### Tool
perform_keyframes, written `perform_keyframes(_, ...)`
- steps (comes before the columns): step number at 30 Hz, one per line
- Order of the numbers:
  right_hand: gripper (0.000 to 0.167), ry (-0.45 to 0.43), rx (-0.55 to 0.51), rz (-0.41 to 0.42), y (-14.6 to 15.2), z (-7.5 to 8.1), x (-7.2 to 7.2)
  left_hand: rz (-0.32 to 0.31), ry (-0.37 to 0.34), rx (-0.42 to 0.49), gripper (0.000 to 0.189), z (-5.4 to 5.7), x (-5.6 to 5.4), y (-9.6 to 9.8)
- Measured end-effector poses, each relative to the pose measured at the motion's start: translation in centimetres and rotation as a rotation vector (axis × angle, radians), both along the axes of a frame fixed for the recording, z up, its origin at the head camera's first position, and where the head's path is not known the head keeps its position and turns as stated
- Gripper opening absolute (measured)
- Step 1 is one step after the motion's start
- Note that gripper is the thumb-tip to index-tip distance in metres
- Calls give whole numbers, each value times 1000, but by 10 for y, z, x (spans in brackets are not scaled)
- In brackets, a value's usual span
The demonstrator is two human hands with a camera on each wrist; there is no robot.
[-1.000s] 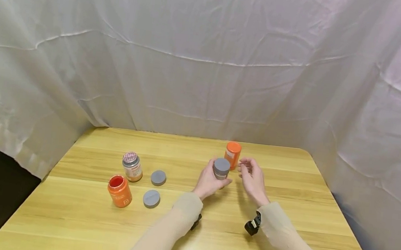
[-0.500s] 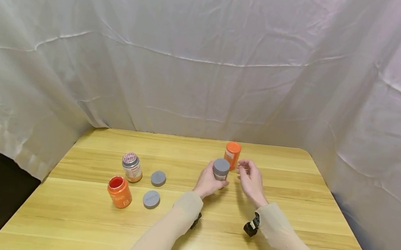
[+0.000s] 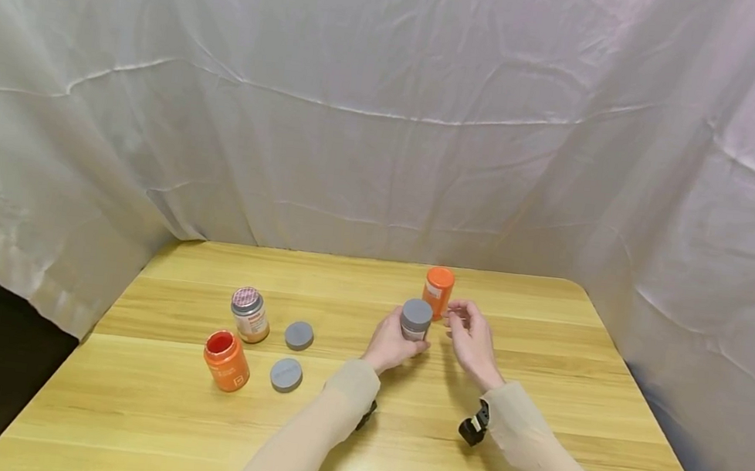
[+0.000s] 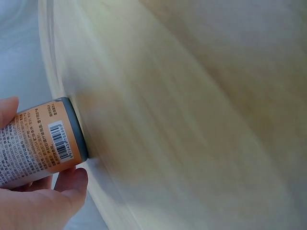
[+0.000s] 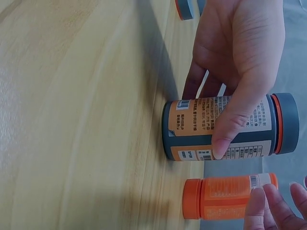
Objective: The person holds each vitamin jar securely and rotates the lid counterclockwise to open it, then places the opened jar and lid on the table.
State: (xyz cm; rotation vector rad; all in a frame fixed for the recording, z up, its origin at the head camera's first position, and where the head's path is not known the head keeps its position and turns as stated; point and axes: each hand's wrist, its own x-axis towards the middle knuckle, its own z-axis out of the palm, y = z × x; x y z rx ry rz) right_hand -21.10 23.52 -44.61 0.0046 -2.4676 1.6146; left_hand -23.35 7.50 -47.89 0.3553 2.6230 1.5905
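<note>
My left hand [image 3: 389, 344] grips a grey-capped supplement bottle [image 5: 192, 139] with an orange and white label, thumb on its near side. In the left wrist view the same bottle's barcode shows between thumb and fingers. Its base is at or just above the table; I cannot tell which. Right behind it stands an orange bottle [image 3: 437, 293], which appears lid-down in the right wrist view. Beside that bottle, my right hand [image 3: 473, 343] has loosely bent fingers and grips nothing. In the right wrist view its fingertips [image 5: 256, 196] overlap the orange bottle; contact is unclear.
To the left stand an uncapped orange bottle [image 3: 227, 364] with a red inside and a grey bottle [image 3: 252, 322] with a patterned seal on top. Two grey lids [image 3: 299, 335] lie beside them on the wooden table [image 3: 153, 427]. A pale curtain [image 3: 384, 174] hangs behind.
My left thumb has drawn in slightly against the bottle, and the right hand has shifted a touch to the left. The bottles and lids stay in place.
</note>
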Motion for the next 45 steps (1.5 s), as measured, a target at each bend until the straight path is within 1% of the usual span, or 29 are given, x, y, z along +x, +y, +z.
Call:
perform_keyframes(7, 29, 17, -13, 20, -2, -3, 0, -59, -33, 35, 69, 1, 2, -9)
perform_keyframes(12, 27, 20, -22, 35, -6, 0, 1, -80, -34, 25, 67, 0, 1, -18)
perform_keyframes(20, 24, 30, -23, 52, -8, 1, 2, -78, -23, 16, 55, 1, 6, -32)
perform_keyframes(27, 27, 10, -12, 94, -10, 1, 4, -84, 8, 23, 46, 5, 13, -43)
perform_keyframes(30, 29, 1, -19, 114, -13, 2, 4, -82, 18, 20, 45, 7, 15, -47)
perform_keyframes(36, 29, -1, 22, 144, -16, 0, 2, -105, 20, 13, 44, 7, 19, -53)
perform_keyframes(39, 28, -6, 54, 159, -18, 1, 1, -106, 46, -14, 43, 6, 19, -56)
perform_keyframes(45, 30, -6, 110, 184, -23, 7, 0, -70, 135, -102, 43, 5, 20, -60)
